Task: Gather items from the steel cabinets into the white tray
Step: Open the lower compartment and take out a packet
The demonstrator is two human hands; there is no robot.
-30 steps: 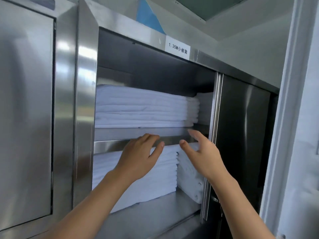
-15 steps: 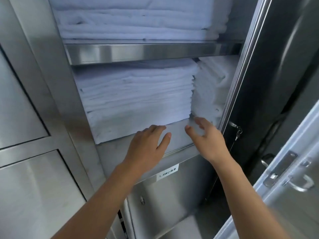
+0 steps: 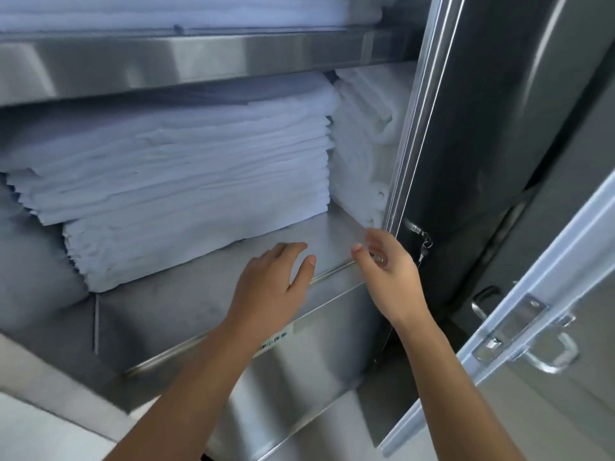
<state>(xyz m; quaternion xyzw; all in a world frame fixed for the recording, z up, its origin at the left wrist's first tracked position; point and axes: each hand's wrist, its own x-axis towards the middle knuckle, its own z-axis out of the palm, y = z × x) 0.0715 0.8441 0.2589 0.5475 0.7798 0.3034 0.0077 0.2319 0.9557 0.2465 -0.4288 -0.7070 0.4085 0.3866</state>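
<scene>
A tall stack of folded white linen [image 3: 186, 181] fills the lower shelf [image 3: 336, 237] of the open steel cabinet. A smaller pile of folded white linen [image 3: 366, 141] stands to its right, against the door frame. More white linen [image 3: 199, 11] lies on the shelf above. My left hand [image 3: 269, 287] hovers over the shelf's front lip, fingers apart, holding nothing. My right hand [image 3: 389, 271] is beside it, open, just below the smaller pile. Neither hand touches the linen. No white tray is in view.
The cabinet's open steel door [image 3: 499, 128] stands at the right, with a lock and hanging key [image 3: 424, 242]. A white door with a metal latch handle [image 3: 525, 334] is at the far right. A labelled steel drawer front [image 3: 299, 377] is below the shelf.
The view has dropped from the upper shelf to the lower one and closed in. Both hands came down to the shelf's front edge, still open and empty.
</scene>
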